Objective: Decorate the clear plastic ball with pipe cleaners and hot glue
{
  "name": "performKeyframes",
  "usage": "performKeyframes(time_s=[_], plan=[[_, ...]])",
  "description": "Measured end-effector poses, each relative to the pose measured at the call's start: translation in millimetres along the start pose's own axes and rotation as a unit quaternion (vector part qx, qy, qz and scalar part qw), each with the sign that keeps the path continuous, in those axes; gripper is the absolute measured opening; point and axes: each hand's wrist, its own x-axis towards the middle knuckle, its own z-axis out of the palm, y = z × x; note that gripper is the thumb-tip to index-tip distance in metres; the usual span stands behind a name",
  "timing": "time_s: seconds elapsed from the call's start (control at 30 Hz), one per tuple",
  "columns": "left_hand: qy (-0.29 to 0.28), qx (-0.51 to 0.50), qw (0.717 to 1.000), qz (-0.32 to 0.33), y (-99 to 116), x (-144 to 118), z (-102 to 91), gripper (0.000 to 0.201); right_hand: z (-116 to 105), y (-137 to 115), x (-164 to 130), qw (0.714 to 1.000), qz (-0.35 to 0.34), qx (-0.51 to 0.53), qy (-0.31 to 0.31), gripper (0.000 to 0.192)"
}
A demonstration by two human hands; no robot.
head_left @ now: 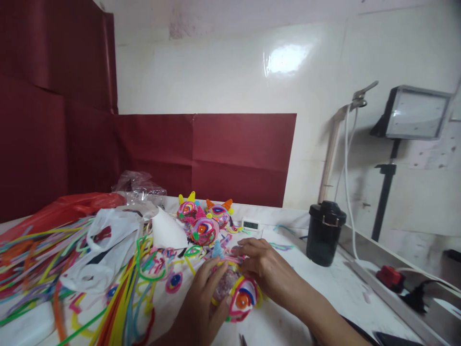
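Observation:
A round ball covered in pipe cleaners, with a big orange, blue and white eye, sits low in front of me. My left hand wraps its left side, thumb at the front and fingers over the top. My right hand curls its fingers over the ball's far right edge; some of its fingertips are hidden. A light blue fuzzy cone sticks up just beyond the left fingers. Left of this hand, a pink and blue pipe-cleaner eye lies flat on the table.
Similar balls with ears stand behind my hands, near a small digital clock. Bundled loose pipe cleaners and a white plastic bag cover the left. A black lidded cup and a red plug are at right.

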Motion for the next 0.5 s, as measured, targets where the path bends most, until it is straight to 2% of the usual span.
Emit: performKeyframes(time_s=[0.5], plan=[[0.014, 0.006, 1.000, 0.017, 6.8, 3.7, -5.0, 0.055, 2.2, 1.5, -2.7, 1.000, -0.005, 0.013, -0.001, 0.022]])
